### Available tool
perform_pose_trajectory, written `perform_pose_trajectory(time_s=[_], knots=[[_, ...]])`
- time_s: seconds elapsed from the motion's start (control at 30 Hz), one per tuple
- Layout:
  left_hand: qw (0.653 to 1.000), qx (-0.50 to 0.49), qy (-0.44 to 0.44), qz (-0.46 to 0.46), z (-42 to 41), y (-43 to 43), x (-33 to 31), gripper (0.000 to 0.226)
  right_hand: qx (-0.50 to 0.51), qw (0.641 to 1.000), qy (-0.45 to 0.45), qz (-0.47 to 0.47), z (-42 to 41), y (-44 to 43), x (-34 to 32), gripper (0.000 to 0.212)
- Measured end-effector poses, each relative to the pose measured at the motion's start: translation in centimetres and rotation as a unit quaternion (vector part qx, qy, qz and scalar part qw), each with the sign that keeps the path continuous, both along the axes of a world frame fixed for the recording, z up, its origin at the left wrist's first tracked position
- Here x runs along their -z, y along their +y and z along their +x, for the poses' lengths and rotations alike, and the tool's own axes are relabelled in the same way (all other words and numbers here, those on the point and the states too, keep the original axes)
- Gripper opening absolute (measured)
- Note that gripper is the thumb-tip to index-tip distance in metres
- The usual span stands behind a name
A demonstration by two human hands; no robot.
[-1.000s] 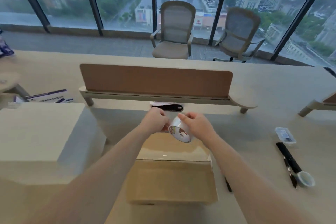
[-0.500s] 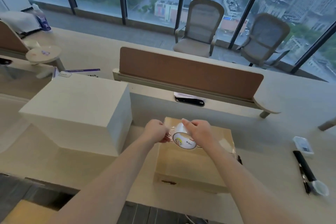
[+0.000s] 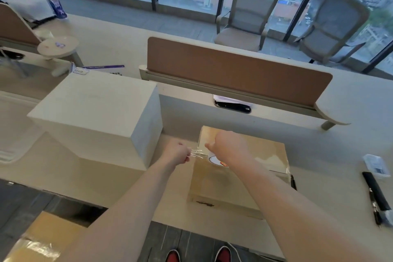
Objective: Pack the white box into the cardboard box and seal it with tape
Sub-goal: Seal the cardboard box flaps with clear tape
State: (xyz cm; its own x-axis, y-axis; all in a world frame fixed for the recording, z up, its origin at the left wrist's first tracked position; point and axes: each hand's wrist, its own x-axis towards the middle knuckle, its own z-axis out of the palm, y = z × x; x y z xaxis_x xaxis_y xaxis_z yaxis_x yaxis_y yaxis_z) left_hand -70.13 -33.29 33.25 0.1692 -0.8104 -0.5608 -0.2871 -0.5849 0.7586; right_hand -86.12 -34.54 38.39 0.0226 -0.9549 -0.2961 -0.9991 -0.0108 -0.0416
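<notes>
Head view: closed brown cardboard box [image 3: 240,178] near the desk's front edge; right hand [image 3: 228,147] grips a clear tape roll [image 3: 215,160] above its left edge, left hand [image 3: 178,153] pinching the strip [image 3: 196,154]; large white box [image 3: 100,117] just left.

Cardboard box [image 3: 244,178]: matt brown board, glossy clear tape [image 3: 196,154] film at its 9 o'clock edge. White box [image 3: 95,112]: smooth, matt. Desk [image 3: 331,176]: smooth, pale, matt. Divider [image 3: 234,70]: brown, matt.

Cardboard box [image 3: 238,185] closed, flat on desk – clear tape roll [image 3: 215,159] above its top.
</notes>
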Motion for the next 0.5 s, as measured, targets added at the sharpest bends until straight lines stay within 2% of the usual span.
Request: perform_pose_trajectory(time_s=[0.3,0.5], knots=[[0.999,0.003,0.004,0.034,0.8,-0.8,1.0,0.006,0.012,0.999,0.021,0.036,0.6,-0.5,1.1,0.036],[0.997,-0.001,0.033,0.073,0.9,-0.6,1.8,0.013,-0.008,0.998,0.051,0.039,1.9,-0.7,1.6,0.021]])
